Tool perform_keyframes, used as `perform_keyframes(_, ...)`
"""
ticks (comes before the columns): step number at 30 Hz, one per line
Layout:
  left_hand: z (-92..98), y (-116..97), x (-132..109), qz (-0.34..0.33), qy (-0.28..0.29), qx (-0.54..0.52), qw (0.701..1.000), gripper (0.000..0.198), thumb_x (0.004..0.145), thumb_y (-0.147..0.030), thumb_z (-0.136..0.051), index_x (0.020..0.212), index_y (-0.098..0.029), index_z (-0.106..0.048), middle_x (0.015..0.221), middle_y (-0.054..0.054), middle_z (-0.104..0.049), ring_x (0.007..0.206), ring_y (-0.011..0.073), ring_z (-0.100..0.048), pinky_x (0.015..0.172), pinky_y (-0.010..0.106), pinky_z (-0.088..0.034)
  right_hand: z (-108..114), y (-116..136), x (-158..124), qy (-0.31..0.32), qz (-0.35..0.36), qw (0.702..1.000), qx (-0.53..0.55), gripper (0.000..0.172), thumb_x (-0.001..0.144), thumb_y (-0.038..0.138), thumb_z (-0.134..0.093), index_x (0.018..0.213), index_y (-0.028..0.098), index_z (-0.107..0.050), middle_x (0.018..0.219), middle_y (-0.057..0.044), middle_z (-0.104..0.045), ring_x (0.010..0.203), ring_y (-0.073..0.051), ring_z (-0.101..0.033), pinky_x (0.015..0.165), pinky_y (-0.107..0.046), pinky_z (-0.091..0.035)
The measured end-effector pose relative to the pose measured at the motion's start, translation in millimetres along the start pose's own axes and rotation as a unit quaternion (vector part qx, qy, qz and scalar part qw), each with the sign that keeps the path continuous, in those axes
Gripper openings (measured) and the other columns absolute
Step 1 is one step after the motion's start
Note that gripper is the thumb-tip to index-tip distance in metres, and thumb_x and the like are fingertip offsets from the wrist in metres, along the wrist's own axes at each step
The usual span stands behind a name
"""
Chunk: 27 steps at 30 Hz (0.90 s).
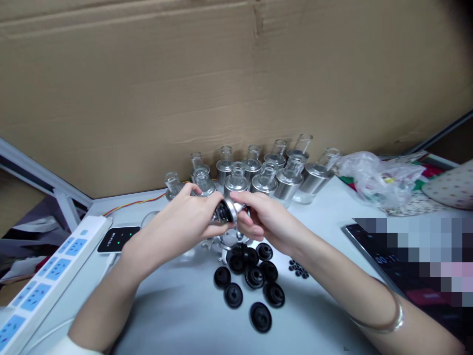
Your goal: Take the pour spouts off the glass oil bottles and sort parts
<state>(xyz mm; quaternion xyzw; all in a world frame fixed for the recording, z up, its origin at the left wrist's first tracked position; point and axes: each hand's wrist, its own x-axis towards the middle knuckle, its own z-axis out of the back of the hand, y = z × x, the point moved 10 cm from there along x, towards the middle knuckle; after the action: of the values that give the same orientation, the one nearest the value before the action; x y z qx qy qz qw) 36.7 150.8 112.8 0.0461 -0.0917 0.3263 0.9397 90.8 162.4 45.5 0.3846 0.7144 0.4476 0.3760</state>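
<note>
Above the middle of the table, both my hands meet at a silver metal cap (230, 210) with a dark inside. My left hand (195, 212) grips its rim from the left, with fingers and thumb around it. From the other side, my right hand (264, 217) pinches the cap's narrow silver end with its fingers curled. Below them lie several round black stoppers (254, 276). More small metal parts (218, 246) are partly hidden under my hands. Behind my hands stand several metal-sleeved glass bottles (264, 185) with uncovered necks.
On the left are a white power strip (59, 276) and a small black device (118, 238). Small black rings (298, 268) sit right of the stoppers. A phone or tablet (373, 256) and a clear plastic bag (377, 175) lie at right. Cardboard (221, 84) walls the back.
</note>
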Motion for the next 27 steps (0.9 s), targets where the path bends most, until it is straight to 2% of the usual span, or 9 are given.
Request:
perform_keyframes(4,4.6,5,1,0.012,-0.014,-0.027,0.999,0.039,0.091,-0.052,-0.041,0.084,-0.018,-0.057,0.066,0.0,-0.059,0.065,0.0153,-0.056,0.08,0.031,-0.043,-5,-3,-1,0.021,-0.015,0.998,0.058,0.046,0.083,0.042,-0.051,0.046,0.019,-0.04,0.033,0.008,-0.029,0.032,-0.004,-0.022,0.034,-0.019,-0.018)
perform_keyframes(7,5.0,10,0,0.021,-0.028,-0.063,0.997,0.04,0.088,-0.056,-0.044,0.086,-0.019,-0.058,0.068,-0.001,-0.059,0.065,0.0146,-0.055,0.073,0.028,-0.045,-5,-3,0,0.029,-0.019,0.996,0.084,0.049,0.084,0.044,-0.05,0.045,0.02,-0.033,0.033,0.009,-0.024,0.031,-0.004,-0.019,0.036,-0.02,-0.019)
perform_keyframes(11,0.8,23,0,0.056,-0.016,-0.109,0.992,0.043,0.085,-0.06,-0.047,0.093,-0.02,-0.059,0.074,0.001,-0.062,0.074,0.0162,-0.058,0.065,0.025,-0.045,6,11,1,-0.001,0.024,0.996,0.088,0.051,0.084,0.043,-0.049,0.043,0.021,-0.028,0.033,0.009,-0.022,0.032,-0.003,-0.017,0.037,-0.02,-0.02)
perform_keyframes(14,-1.2,36,1,0.085,0.001,-0.135,0.987,0.041,0.085,-0.059,-0.048,0.094,-0.02,-0.058,0.078,0.002,-0.063,0.072,0.0152,-0.057,0.064,0.025,-0.045,15,25,-3,-0.021,0.061,0.995,0.072,0.05,0.084,0.043,-0.05,0.043,0.02,-0.03,0.034,0.009,-0.022,0.033,-0.004,-0.018,0.038,-0.021,-0.021)
perform_keyframes(17,6.5,47,-1,0.094,-0.024,-0.126,0.987,0.039,0.086,-0.057,-0.047,0.094,-0.019,-0.057,0.087,0.003,-0.063,0.077,0.0153,-0.057,0.07,0.027,-0.046,20,37,-8,-0.029,0.086,0.995,0.043,0.049,0.084,0.044,-0.05,0.045,0.02,-0.033,0.036,0.008,-0.024,0.034,-0.005,-0.02,0.04,-0.022,-0.023)
perform_keyframes(20,14.7,52,-4,0.076,-0.049,-0.111,0.99,0.038,0.087,-0.056,-0.047,0.092,-0.019,-0.056,0.096,0.005,-0.06,0.086,0.0161,-0.056,0.077,0.029,-0.045,21,45,-12,-0.028,0.103,0.994,0.016,0.048,0.085,0.045,-0.049,0.046,0.02,-0.034,0.037,0.008,-0.025,0.036,-0.006,-0.023,0.041,-0.023,-0.025)
perform_keyframes(23,16.2,60,-7,0.088,-0.046,-0.096,0.99,0.04,0.086,-0.058,-0.046,0.091,-0.019,-0.056,0.094,0.004,-0.058,0.082,0.0157,-0.055,0.074,0.028,-0.045,24,52,-15,-0.032,0.12,0.992,0.009,0.047,0.086,0.044,-0.049,0.047,0.02,-0.036,0.037,0.008,-0.026,0.037,-0.006,-0.023,0.042,-0.023,-0.025)
perform_keyframes(27,13.8,78,-12,0.148,-0.03,-0.053,0.987,0.044,0.085,-0.062,-0.046,0.093,-0.02,-0.057,0.091,0.004,-0.059,0.071,0.0154,-0.055,0.066,0.028,-0.042,31,57,-16,-0.048,0.135,0.99,0.013,0.046,0.086,0.044,-0.05,0.048,0.02,-0.037,0.038,0.008,-0.027,0.037,-0.006,-0.023,0.042,-0.024,-0.026)
